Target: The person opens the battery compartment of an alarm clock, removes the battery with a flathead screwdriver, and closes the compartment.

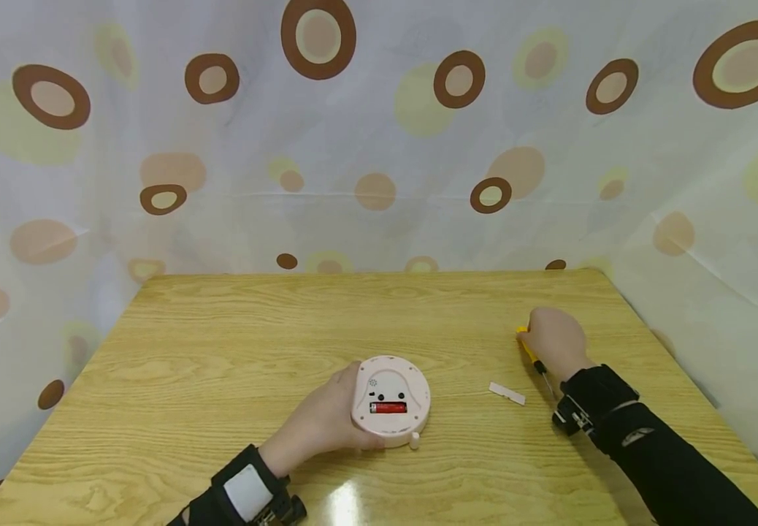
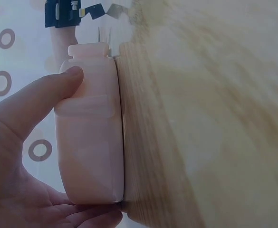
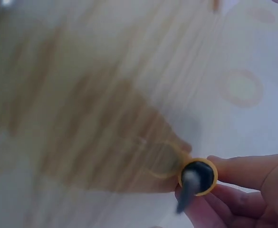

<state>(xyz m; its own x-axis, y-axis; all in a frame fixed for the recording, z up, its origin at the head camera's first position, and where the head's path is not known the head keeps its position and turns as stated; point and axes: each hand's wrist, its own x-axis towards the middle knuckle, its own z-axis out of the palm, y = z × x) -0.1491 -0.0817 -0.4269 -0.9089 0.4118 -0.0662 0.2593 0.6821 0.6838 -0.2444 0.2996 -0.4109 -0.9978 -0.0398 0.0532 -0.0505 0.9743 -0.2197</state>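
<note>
Left hand [image 1: 326, 424] gripping pink clock [image 1: 391, 400], battery [image 1: 388, 408] exposed; right hand [image 1: 553, 342] clutching yellow-handled screwdriver [image 1: 531, 356] on table [image 1: 254, 321].

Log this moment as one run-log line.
left hand: grips round pink plastic clock, back up, red battery exposed | right hand: holds yellow-handled screwdriver | small white cover piece: on wooden table

Both arms are covered by long black sleeves [image 1: 675, 467] reaching to the wrists. A black strap is worn on the left wrist, and a pale grey rectangular patch [image 1: 247, 492] is set on its upper face. A small black camera unit with silver metal fittings [image 1: 574, 418] is strapped to the right wrist. The left hand [image 1: 323, 424] and right hand [image 1: 553, 341] are left bare, with no gloves or rings.
</note>
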